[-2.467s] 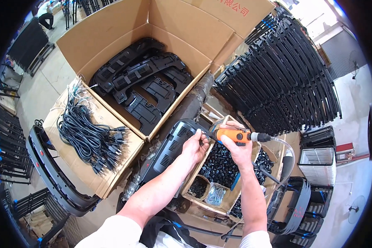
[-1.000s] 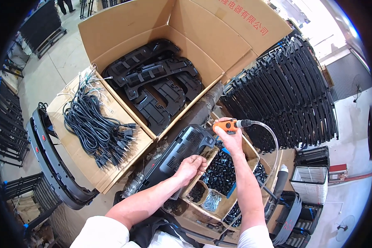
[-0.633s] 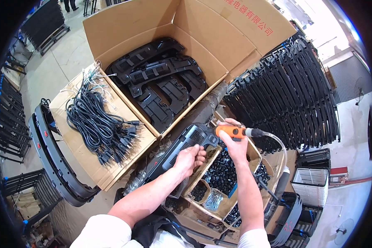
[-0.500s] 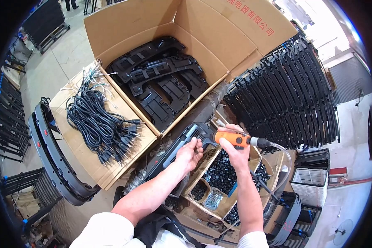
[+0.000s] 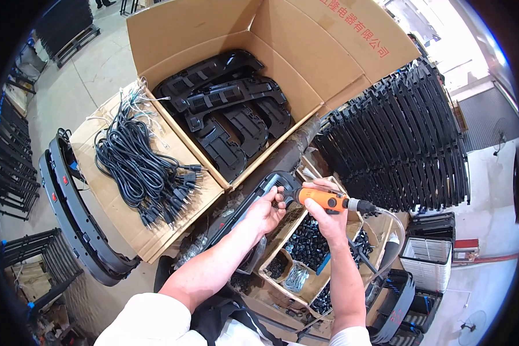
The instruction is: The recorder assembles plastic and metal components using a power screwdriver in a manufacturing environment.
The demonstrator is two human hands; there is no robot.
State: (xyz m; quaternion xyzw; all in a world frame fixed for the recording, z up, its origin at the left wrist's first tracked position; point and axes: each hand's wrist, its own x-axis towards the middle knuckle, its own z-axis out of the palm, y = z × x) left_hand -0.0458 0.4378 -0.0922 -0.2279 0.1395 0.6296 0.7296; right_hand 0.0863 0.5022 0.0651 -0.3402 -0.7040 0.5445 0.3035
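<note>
My right hand (image 5: 330,226) is wrapped round an orange air screwdriver (image 5: 320,198), held nearly level with its nose to the left. A clear hose runs from its back end. The nose meets the right end of a long black plastic housing (image 5: 245,209) lying slantwise before me; the exact contact is hidden. On the housing rests my left hand (image 5: 265,213), fingers curled and thumb close to the screwdriver's nose. Whatever those fingers hold, if anything, is hidden. Below the tool, a divided cardboard tray (image 5: 314,297) holds small black parts (image 5: 305,245) and silvery screws (image 5: 296,278).
An open carton (image 5: 305,63) of black plastic housings (image 5: 225,98) stands ahead. Bundled black power cords (image 5: 138,167) lie on cardboard at left, beside curved black frames (image 5: 78,225). Stacked black frames (image 5: 395,144) rise at right, above white racks (image 5: 427,259).
My left hand has shifted slightly right and up along the housing, closer to the screwdriver's nose. The right hand keeps its grip on the screwdriver. The whole view has tilted a little.
</note>
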